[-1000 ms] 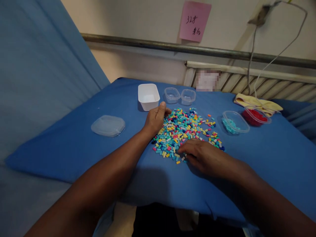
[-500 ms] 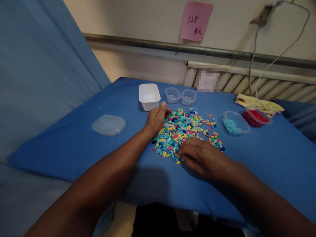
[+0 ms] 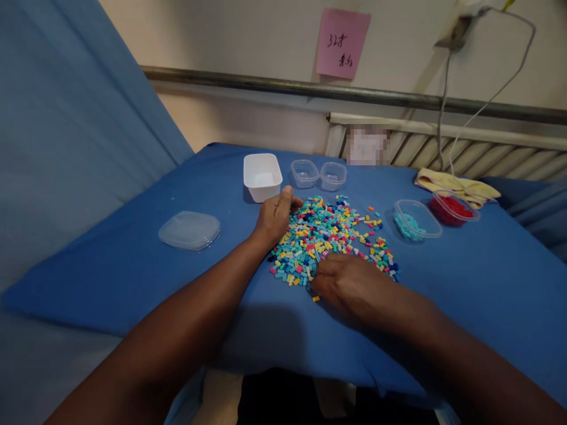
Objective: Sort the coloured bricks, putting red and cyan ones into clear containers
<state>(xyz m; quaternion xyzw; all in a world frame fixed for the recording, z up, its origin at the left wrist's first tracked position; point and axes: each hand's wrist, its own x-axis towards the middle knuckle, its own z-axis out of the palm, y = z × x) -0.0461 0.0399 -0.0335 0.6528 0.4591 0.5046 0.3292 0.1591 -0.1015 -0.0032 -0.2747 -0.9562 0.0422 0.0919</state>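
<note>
A spread pile of small colourful toy bricks [image 3: 328,230] lies on the blue cloth in the middle of the table. My left hand [image 3: 275,215] rests on edge along the pile's left side, thumb up and fingers stretched out, holding nothing. At the near edge of the pile, my right hand [image 3: 343,280] is palm down with its fingers curled in among the bricks. Its fingertips are mostly hidden, so whatever they pinch does not show. One yellow brick [image 3: 316,298] lies just in front of that hand.
Behind the pile stand a white tub [image 3: 263,177] and two clear containers [image 3: 333,176]. Stacked clear lids [image 3: 189,230] lie at left. On the right are a container of turquoise bricks [image 3: 410,225], one of red bricks [image 3: 454,209] and a yellow cloth [image 3: 460,186].
My right hand has shifted slightly left and its fingers have curled in more. The left hand keeps its place by the pile. The whole view has moved slightly.
</note>
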